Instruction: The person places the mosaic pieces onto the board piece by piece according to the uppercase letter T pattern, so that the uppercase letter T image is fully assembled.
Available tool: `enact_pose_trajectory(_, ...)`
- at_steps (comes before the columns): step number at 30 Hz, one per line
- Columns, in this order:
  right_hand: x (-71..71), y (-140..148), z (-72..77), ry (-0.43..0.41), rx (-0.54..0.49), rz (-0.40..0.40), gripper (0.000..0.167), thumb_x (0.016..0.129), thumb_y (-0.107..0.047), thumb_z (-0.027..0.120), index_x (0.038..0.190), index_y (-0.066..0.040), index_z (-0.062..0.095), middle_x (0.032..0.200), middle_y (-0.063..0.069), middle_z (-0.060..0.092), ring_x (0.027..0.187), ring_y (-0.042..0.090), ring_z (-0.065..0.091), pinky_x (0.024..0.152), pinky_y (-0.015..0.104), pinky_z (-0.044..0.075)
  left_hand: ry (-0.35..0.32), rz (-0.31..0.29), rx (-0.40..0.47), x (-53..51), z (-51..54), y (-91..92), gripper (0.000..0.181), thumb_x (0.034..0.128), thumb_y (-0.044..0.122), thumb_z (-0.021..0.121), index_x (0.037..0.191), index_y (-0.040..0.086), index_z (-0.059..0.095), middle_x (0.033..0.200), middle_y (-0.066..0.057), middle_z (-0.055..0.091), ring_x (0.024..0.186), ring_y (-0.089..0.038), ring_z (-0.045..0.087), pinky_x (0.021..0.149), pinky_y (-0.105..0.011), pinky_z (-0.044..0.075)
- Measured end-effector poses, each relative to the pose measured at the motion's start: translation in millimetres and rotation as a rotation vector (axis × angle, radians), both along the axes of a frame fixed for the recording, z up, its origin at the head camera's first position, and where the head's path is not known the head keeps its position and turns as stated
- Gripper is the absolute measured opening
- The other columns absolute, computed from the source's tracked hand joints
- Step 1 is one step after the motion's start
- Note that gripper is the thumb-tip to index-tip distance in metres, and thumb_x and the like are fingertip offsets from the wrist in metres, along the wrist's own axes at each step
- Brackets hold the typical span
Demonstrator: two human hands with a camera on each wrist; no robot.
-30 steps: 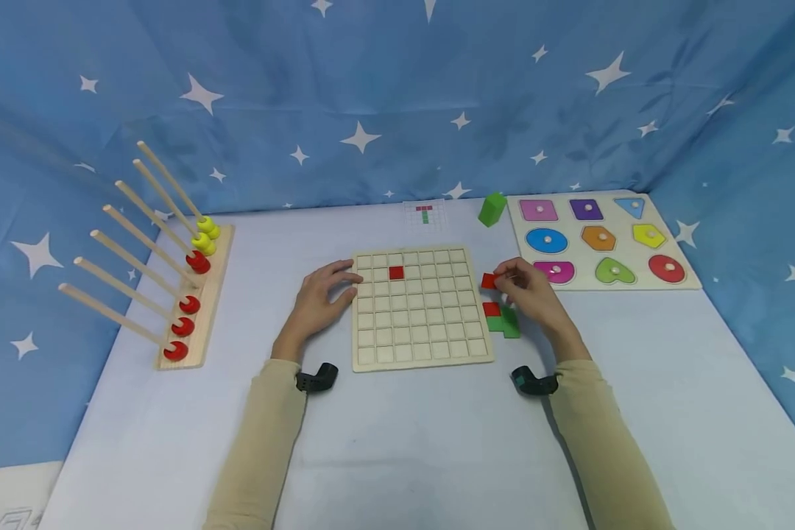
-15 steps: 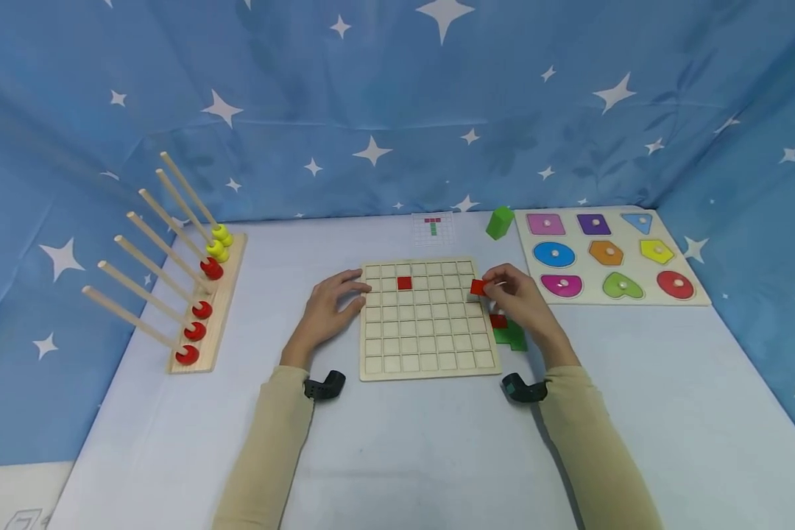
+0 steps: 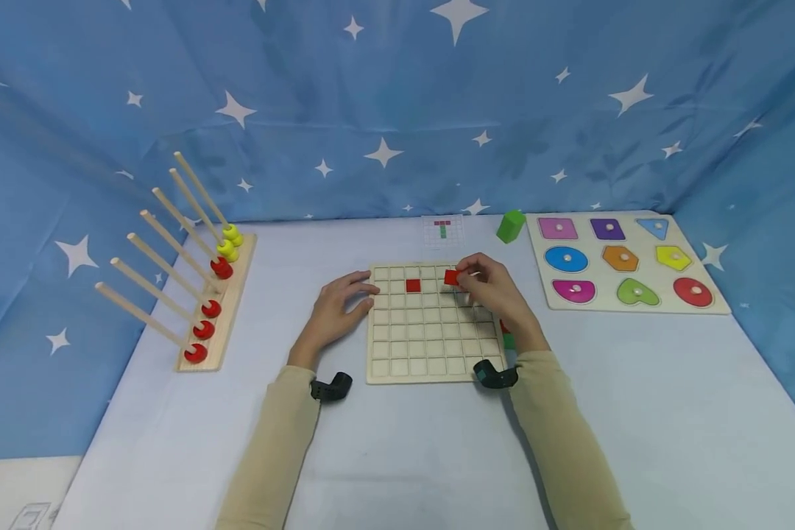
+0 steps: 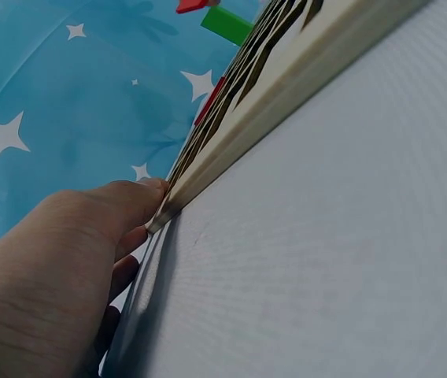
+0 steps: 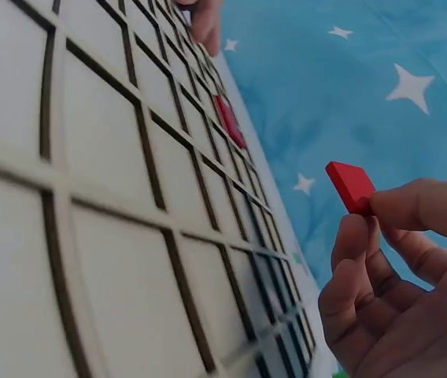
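Note:
A wooden grid board (image 3: 416, 350) lies in the middle of the table, with a red square tile (image 3: 414, 285) set in a cell of its second row. Above the upper right of the board, my right hand (image 3: 492, 288) pinches another red square tile (image 5: 352, 187) between thumb and fingertips, clear of the surface. My left hand (image 3: 334, 313) rests at the board's left side, its fingertips touching the edge (image 4: 208, 177). A green tile (image 3: 509, 341) and part of a red one (image 3: 504, 327) show beside the board's right edge, partly hidden by my right wrist.
Behind the board lies a small pattern card (image 3: 442, 241) with a red and green T shape. A green block (image 3: 511, 226) stands near a knobbed shape puzzle (image 3: 636, 309) at right. A pegged wooden rack (image 3: 238, 283) with red and yellow rings stands left.
My right hand has carried the red tile leftward from beside the board to over its upper right cells. My left hand stays at the board's left edge. The head view has shifted slightly.

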State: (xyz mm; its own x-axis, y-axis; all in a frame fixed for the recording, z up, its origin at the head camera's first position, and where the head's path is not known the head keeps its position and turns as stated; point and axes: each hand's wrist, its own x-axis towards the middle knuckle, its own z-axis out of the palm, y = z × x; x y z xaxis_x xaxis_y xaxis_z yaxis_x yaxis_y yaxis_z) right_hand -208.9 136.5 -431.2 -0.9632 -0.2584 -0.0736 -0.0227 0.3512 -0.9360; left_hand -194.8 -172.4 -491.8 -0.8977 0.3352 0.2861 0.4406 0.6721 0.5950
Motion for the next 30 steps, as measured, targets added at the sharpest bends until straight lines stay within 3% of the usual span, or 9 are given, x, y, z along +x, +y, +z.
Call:
enact_pose_trajectory(6,-8.9,-9,-17.2,0.003,0.010,0.025,0.020,0.095,-0.014,0.053,0.112,-0.003,0.054,0.097,0.013,0.055,0.079,0.030,0.054,0.064,0.032,0.050,0.012,-0.010,-0.010,-0.6,-2.2,3.3,0.023,0.0945,0.029,0.057,0.114,0.023,0.066,0.142,-0.004,0.049,0.134,-0.026,0.041,0.110,-0.052,0.026)
enact_pose_trajectory(14,-5.4,-26,-22.7,0.075,0.151,0.037,0.015,0.094,-0.013,0.055,0.108,-0.006,0.058,0.101,0.013,0.062,0.075,0.025,0.057,0.062,0.029,0.049,-0.015,0.008,-0.047,7.9,3.5,-1.7,0.022,0.0941,0.027,0.058,0.114,0.023,0.067,0.142,-0.002,0.049,0.135,-0.025,0.041,0.111,-0.052,0.025)
enact_pose_trajectory(24,-7.7,-36,-15.5,0.130,0.273,0.052,0.020,0.095,-0.015,0.052,0.111,-0.007,0.061,0.104,0.010,0.065,0.083,0.023,0.058,0.066,0.029,0.048,-0.001,0.008,-0.026,3.1,7.0,-2.9,0.022,0.0944,0.027,0.058,0.115,0.023,0.066,0.143,-0.002,0.048,0.135,-0.026,0.041,0.111,-0.052,0.024)
enact_pose_trajectory(30,-8.5,-21,-8.0,0.093,0.262,0.104,0.032,0.099,-0.022,0.048,0.125,-0.006,0.056,0.114,0.014,0.062,0.084,0.025,0.062,0.068,0.029,0.049,-0.032,0.028,-0.026,0.1,4.3,1.2,0.022,0.0950,0.027,0.057,0.114,0.022,0.066,0.143,-0.001,0.048,0.136,-0.024,0.040,0.113,-0.050,0.023)
